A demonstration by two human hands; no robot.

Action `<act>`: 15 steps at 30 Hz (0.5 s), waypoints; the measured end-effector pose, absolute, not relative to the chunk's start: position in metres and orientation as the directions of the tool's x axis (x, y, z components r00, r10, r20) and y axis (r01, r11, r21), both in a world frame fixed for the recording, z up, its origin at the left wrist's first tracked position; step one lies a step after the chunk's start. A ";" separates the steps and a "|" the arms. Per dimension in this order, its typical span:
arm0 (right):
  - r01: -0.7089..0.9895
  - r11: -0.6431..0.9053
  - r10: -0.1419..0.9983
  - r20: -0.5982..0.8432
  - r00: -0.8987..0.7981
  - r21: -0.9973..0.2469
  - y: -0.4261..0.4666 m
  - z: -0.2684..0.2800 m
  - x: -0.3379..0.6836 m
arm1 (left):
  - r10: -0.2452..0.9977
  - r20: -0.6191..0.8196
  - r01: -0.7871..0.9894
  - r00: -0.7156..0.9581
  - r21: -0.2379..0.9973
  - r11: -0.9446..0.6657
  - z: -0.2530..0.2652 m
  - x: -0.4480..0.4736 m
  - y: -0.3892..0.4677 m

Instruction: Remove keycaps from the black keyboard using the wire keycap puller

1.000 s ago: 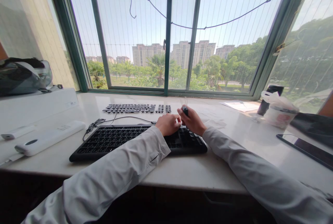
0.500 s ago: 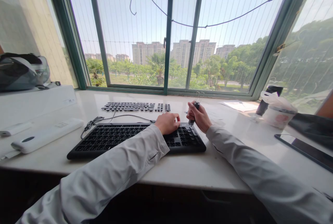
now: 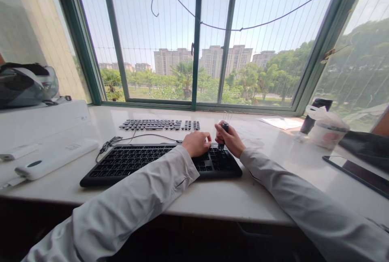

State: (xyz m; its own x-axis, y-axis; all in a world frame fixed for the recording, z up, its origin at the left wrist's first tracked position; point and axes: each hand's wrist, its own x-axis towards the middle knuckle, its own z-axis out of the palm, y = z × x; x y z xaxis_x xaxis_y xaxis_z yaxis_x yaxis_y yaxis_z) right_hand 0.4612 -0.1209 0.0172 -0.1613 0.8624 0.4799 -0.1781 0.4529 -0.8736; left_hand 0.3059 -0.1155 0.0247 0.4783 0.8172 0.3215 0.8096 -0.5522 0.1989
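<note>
See tub point(image 3: 325, 137) in bag point(image 3: 317, 112); can't make out inside. Gripping black tool point(image 3: 225, 127) in right hand point(image 3: 231, 138) over keyboard point(image 3: 133, 164) on table point(image 3: 219, 201). Resting curled left hand point(image 3: 196, 144) on keyboard; can't tell if holding anything.

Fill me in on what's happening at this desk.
A person's right hand has its grip around a dark tool, held roughly upright, lower end at the keyboard's right part; contact is too small to tell. The left hand lies over the keyboard. Keycaps lie in rows on the desk beyond it.
</note>
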 end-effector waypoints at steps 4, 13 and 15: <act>-0.235 0.435 0.868 0.475 -0.147 -0.869 -0.120 0.014 0.461 | 0.817 0.316 0.811 0.482 0.192 -0.552 0.025 0.306 -0.116; -0.196 0.357 0.909 0.388 -0.151 -0.913 -0.120 0.013 0.463 | 0.818 0.303 0.815 0.490 0.176 -0.553 0.025 0.306 -0.114; -0.143 0.378 0.909 0.396 -0.132 -0.915 -0.122 0.015 0.461 | 0.817 0.303 0.811 0.491 0.182 -0.555 0.025 0.306 -0.114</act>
